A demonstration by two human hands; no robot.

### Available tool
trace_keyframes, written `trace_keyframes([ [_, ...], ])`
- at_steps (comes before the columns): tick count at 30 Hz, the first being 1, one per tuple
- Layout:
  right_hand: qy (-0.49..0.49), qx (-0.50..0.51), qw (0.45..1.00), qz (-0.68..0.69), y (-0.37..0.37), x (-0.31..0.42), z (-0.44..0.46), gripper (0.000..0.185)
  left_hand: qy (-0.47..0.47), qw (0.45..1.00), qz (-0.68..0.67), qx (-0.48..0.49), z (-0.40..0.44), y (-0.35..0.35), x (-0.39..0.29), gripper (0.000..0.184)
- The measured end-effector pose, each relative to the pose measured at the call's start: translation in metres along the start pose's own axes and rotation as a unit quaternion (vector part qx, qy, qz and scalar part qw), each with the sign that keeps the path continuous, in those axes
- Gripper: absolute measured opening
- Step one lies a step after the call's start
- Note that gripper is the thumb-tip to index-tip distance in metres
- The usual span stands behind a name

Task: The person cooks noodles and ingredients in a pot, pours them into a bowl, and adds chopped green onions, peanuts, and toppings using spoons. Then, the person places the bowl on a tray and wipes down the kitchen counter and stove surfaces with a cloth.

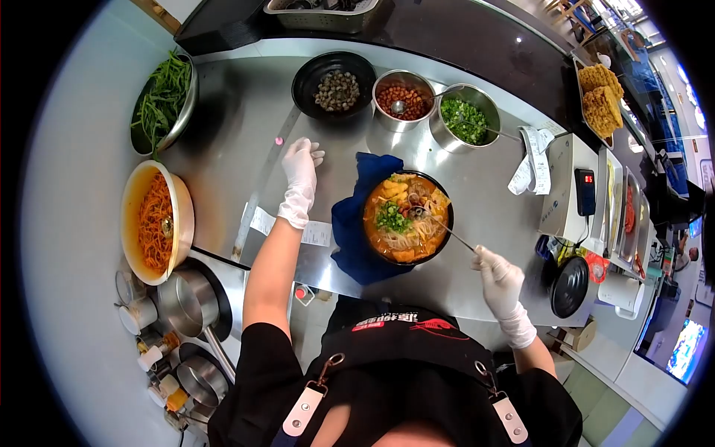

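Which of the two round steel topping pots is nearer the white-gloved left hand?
The round steel pot of reddish-brown nuts; the other pot, of chopped greens, stands farther from that left hand.

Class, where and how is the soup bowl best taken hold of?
Probably grip the bowl just under its rim, one hand each from left and right: it is round, upright, well filled and shows no handle, so keep it level. The cloth along its left could pad that grip. The right hand should first release the spoon.
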State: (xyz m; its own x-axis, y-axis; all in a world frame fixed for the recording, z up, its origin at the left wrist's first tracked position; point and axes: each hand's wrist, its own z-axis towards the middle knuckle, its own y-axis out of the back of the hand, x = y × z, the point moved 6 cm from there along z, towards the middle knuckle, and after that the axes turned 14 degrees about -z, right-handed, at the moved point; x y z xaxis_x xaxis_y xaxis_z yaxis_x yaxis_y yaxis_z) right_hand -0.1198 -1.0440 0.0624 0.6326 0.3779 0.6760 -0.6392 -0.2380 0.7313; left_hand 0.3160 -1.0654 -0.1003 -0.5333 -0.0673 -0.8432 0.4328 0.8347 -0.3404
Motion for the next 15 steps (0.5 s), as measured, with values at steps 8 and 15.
trace_keyframes([
  [8, 0.127, -0.081, 0.980, -0.131, 0.011, 0.025, 0.036, 0.027, -0.006, 1.000, -0.003, 0.003, -0.002, 0.004, -0.002, 0.025],
  [15, -0.063, -0.064, 0.990, 0.107, -0.047, 0.022, 0.160, 0.023, -0.051, 0.999, 0.009, -0.010, -0.003, 0.025, -0.017, 0.025],
])
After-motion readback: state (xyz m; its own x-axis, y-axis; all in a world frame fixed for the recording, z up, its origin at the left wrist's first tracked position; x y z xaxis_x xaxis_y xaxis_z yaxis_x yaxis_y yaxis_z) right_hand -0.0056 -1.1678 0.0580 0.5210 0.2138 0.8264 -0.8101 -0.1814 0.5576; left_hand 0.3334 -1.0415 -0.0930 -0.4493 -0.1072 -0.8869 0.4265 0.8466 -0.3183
